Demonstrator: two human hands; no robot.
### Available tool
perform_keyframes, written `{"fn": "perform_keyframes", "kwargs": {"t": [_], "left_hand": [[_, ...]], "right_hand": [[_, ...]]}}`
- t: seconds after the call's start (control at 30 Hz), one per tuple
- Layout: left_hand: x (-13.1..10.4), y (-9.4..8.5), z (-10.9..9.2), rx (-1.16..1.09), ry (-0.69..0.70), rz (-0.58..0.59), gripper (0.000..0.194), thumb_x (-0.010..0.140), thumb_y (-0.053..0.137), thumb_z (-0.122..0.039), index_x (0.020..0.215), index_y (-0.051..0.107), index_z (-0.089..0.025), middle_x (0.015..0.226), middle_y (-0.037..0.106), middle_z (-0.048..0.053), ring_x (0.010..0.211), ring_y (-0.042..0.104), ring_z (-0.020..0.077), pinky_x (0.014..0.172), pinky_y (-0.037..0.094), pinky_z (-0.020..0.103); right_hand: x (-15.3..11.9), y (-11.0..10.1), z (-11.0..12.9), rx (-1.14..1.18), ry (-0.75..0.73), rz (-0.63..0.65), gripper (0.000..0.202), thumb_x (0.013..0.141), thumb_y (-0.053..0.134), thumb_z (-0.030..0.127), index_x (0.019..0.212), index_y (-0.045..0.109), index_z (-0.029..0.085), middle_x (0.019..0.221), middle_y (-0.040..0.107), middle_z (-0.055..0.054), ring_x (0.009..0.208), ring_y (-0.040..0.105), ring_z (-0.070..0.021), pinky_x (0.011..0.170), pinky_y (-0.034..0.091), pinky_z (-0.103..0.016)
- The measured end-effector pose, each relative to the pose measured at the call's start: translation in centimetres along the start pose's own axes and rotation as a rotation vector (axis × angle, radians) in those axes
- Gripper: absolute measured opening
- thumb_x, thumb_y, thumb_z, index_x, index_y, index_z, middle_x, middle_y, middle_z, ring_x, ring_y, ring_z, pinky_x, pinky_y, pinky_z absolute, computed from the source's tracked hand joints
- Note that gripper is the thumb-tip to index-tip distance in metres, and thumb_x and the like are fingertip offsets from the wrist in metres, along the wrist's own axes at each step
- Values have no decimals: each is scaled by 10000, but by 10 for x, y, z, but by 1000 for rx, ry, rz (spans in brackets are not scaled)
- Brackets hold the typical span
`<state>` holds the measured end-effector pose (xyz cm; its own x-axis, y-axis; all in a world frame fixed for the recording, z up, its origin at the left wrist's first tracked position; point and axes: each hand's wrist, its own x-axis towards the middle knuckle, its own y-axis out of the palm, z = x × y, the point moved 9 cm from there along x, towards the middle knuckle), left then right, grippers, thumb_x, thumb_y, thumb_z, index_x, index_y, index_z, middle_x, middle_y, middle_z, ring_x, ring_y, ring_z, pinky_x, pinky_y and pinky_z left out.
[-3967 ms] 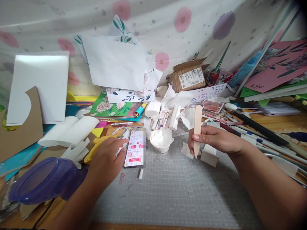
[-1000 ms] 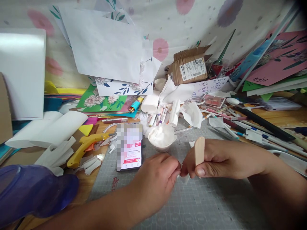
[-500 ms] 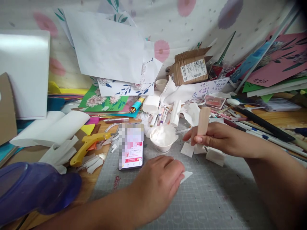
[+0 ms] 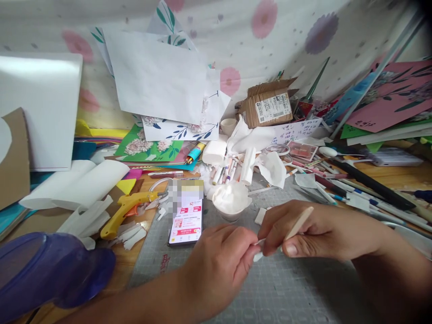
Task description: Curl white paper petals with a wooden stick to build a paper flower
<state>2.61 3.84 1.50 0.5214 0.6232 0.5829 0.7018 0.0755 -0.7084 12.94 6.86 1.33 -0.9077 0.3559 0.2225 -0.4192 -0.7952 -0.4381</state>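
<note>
My left hand [image 4: 224, 263] is closed on a small white paper piece [image 4: 258, 256] above the grey cutting mat [image 4: 236, 301]. My right hand [image 4: 303, 231] meets it from the right, its fingertips at the same paper. A flat wooden stick [image 4: 299, 222] is held in my right hand, its rounded end pointing up and right. Just beyond both hands stands a white bowl [image 4: 231, 209] with white stuff in it. Part of another white piece [image 4: 260, 216] shows behind my right fingers.
Left of the bowl lies a lit phone [image 4: 186, 220]. Farther left are a yellow glue gun [image 4: 126, 211], white rolls [image 4: 91, 184] and a purple translucent object [image 4: 54, 265]. Markers, paper scraps and a cardboard box [image 4: 266, 105] crowd the back.
My right hand has come down and left to meet my left hand at the paper. The stick has tilted from upright to slanted. The view has shifted slightly.
</note>
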Motion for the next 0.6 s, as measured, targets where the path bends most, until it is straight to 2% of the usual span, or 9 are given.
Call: {"fn": "perform_keyframes", "kwargs": {"t": [0.13, 0.2, 0.33, 0.6], "left_hand": [[3, 1, 2, -56, -38, 5, 58, 935, 563, -151, 899, 605, -169, 688, 669, -16, 571, 596, 106, 547, 456, 212], [3, 4, 9, -128, -127, 38, 20, 898, 618, -160, 878, 613, -163, 675, 665, -20, 568, 593, 100, 544, 451, 197], [2, 15, 21, -264, -281, 152, 114, 850, 654, -136, 756, 596, -162, 615, 613, -50, 528, 526, 72, 512, 393, 170], [-1, 26, 19, -322, -270, 295, 115, 864, 598, -107, 763, 600, -163, 641, 576, -51, 573, 498, 76, 552, 364, 181]], "right_hand": [[-4, -5, -6, 52, 44, -31, 397, 998, 538, 408, 1082, 760, 90, 938, 774, -174, 942, 706, -250, 833, 550, -373], [-6, -7, -5, 60, 39, -46, 387, 987, 560, 421, 1078, 766, 106, 926, 774, -164, 913, 712, -239, 808, 551, -357], [-7, -8, -1, 34, 23, -34, 389, 1001, 544, 397, 1071, 756, 78, 904, 764, -168, 896, 709, -234, 799, 550, -361], [-6, -6, -2, -28, 55, 44, 389, 1025, 512, 352, 1058, 725, 28, 957, 759, -189, 940, 703, -216, 830, 562, -367]]}}
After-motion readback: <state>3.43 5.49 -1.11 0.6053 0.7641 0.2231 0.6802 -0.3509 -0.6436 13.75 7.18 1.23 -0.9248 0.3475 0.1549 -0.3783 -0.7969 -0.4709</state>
